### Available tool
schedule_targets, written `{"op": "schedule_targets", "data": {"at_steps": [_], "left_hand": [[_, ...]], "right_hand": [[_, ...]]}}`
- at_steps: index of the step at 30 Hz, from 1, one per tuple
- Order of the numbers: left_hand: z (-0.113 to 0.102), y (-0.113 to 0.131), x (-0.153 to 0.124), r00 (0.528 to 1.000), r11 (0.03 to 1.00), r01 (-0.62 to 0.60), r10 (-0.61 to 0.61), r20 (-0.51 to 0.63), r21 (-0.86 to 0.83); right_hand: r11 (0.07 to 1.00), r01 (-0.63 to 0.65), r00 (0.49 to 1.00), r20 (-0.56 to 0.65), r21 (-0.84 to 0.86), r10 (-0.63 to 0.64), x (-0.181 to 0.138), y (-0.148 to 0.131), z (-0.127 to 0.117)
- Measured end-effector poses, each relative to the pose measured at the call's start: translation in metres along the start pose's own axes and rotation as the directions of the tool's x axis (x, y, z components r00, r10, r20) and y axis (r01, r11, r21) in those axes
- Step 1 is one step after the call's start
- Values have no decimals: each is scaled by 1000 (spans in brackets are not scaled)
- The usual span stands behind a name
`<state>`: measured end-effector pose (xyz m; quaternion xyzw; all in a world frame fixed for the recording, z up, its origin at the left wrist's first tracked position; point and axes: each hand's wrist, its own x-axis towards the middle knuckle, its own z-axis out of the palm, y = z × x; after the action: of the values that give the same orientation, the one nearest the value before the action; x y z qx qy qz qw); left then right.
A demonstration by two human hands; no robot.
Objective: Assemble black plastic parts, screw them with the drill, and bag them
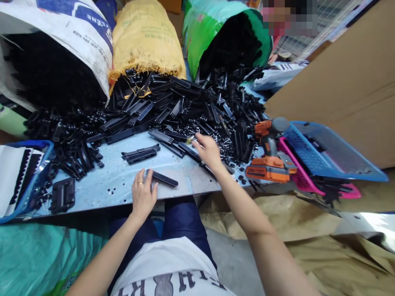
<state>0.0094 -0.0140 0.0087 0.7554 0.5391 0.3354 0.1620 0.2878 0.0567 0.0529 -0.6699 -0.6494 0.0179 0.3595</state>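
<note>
My left hand (143, 195) lies flat near the table's front edge, fingers stretched out, its fingertips resting on the near end of a long black plastic strip (165, 178). A ring shows on one finger. My right hand (209, 150) reaches further out to the edge of a big heap of black plastic parts (191, 107), fingers curled down among small loose pieces; what they touch or pinch is hidden. Another assembled black piece (141, 153) lies on the pale blue table (120, 181) beyond my left hand.
An orange cordless drill (270, 158) stands right of my right hand. Blue basket (327, 150) over a pink one (296, 174) at the right. Open sacks at the back: white (70, 37), yellow (146, 37), green (228, 37). A blue tray (21, 176) at left, cardboard (348, 82) at right.
</note>
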Motion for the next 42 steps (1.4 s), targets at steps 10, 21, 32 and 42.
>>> {"op": "schedule_targets", "data": {"at_steps": [10,21,32,42], "left_hand": [[-5,-4,33,843,829,-490,374,385,268],[-2,-14,20,873,896,-425,369,319,128],[1,-20,17,891,909,-407,374,258,88],[4,-19,13,903,901,-422,407,140,105]], "right_hand": [[853,-421,902,-241,-309,358,115,129,-49],[921,-201,979,-100,-335,178,175,108,-12],[952,116,990,-42,-284,-134,241,48,39],[862,-336,926,-299,-380,229,263,122,9]]}}
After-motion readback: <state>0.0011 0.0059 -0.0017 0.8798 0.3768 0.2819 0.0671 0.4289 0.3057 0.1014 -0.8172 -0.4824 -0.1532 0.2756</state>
